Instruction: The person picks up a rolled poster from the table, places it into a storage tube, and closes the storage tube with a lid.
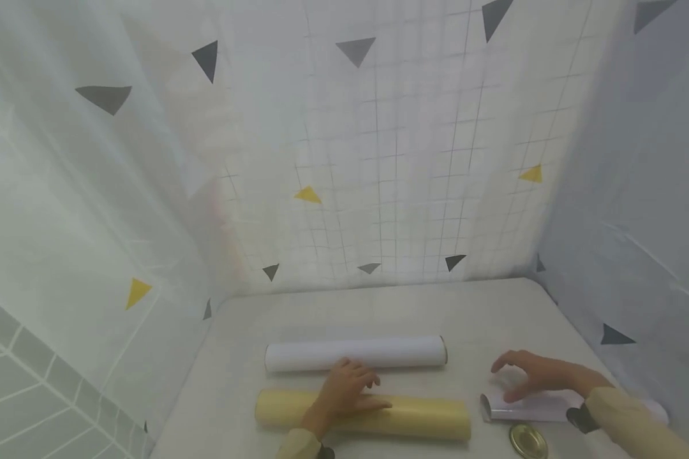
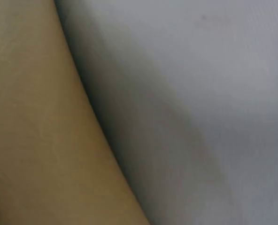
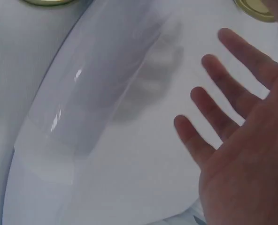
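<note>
Over at six o'clock I see a beige left sleeve (image 1: 296, 445), with a matching right sleeve (image 1: 637, 421) at four; a dark left gadget (image 1: 326, 453) and rounded right gadget (image 1: 582, 419) show beside their ends.

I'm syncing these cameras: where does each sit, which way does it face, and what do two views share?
Head: worn on the head, facing forward and down over the table; left hand, right hand and both sleeves show.
Left wrist: worn there, facing a tan curved surface closely, probably the yellow tube; no hand discernible.
Right wrist: worn there, looking past the palm and spread fingers at the glossy white roll.
Shared: head and right wrist both show the right hand and that roll.
</note>
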`<state>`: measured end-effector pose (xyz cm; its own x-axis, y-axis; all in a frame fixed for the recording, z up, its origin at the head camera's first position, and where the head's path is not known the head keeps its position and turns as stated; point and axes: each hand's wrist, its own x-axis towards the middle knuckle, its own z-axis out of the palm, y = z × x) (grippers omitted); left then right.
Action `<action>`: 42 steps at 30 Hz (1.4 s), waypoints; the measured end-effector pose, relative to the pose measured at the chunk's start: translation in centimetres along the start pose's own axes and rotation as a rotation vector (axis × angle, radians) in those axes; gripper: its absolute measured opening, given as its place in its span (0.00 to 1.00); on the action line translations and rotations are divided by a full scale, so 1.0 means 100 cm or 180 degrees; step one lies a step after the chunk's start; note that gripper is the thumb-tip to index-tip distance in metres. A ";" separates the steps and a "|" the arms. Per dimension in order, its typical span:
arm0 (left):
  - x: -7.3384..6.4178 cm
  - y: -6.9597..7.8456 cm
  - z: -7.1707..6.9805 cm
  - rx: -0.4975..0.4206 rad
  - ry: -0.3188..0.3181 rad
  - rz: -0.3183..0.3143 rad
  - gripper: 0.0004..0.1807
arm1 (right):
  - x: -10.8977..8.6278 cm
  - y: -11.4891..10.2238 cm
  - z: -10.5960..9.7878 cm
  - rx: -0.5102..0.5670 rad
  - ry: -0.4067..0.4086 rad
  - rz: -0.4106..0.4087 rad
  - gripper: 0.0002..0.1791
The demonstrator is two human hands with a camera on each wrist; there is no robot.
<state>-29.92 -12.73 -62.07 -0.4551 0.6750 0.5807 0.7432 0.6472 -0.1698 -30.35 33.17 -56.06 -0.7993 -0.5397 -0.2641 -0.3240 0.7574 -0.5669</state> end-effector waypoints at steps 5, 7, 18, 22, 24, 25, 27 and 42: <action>-0.001 -0.003 -0.002 -0.0037 -0.0247 0.0152 0.34 | -0.007 0.007 -0.001 -0.0115 -0.0018 0.0084 0.38; -0.001 -0.003 -0.002 -0.0051 -0.0312 0.0153 0.32 | -0.010 0.010 0.001 -0.0147 -0.0010 0.0078 0.41; -0.007 -0.001 0.004 0.0197 -0.0069 0.0096 0.20 | -0.025 0.017 0.019 -0.0584 0.0242 -0.0382 0.52; -0.009 0.001 0.008 0.0181 -0.0103 -0.0065 0.17 | -0.025 0.019 0.026 -0.0730 0.0293 -0.0248 0.47; -0.009 0.003 0.007 0.0094 -0.0194 -0.0190 0.16 | -0.024 0.022 0.029 -0.0853 0.0328 -0.0231 0.44; -0.009 0.003 0.006 0.0040 -0.0254 -0.0253 0.17 | -0.023 0.023 0.030 -0.0898 0.0338 -0.0215 0.43; -0.009 0.004 0.003 -0.0059 -0.0398 -0.0388 0.18 | -0.020 0.025 0.033 -0.1001 0.0389 -0.0210 0.40; -0.012 0.006 -0.003 -0.0251 -0.1292 -0.0746 0.38 | -0.011 0.039 0.036 -0.1146 0.0706 -0.0549 0.22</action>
<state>-28.78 -13.28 -62.62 -0.7582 0.6081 0.2354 0.6254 0.7803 -0.0012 -28.93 35.39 -60.81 -0.7945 -0.6072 0.0059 -0.5859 0.7640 -0.2701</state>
